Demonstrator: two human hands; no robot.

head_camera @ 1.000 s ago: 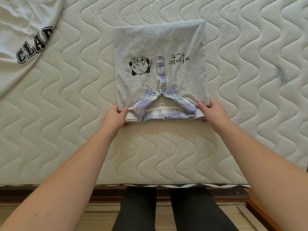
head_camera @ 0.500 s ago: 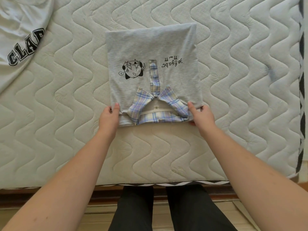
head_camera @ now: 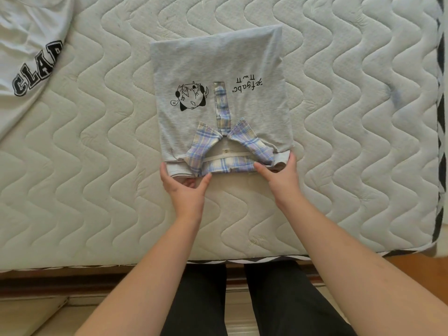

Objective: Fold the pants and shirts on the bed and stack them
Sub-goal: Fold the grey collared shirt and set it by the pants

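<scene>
Both hands (head_camera: 186, 187) (head_camera: 281, 175) now closer together under shirt (head_camera: 218, 76) hem.

Wood floor (head_camera: 412, 267) and bed frame (head_camera: 72, 280) below, person's black trousers (head_camera: 198, 301) btwn.

Folded shirt (head_camera: 219, 93) lies mid-mattress (head_camera: 339, 141) — both hands (head_camera: 186, 187) (head_camera: 281, 178) at its 6 o'clock edge; second shirt (head_camera: 26, 49) well apart at 10 o'clock.

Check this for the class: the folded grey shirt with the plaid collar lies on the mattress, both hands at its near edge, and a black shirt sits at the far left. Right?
One detail is wrong. The head view shows the far-left shirt is white with black lettering, not black. The grey shirt, mattress and both hands, left and right, are as stated.
</scene>
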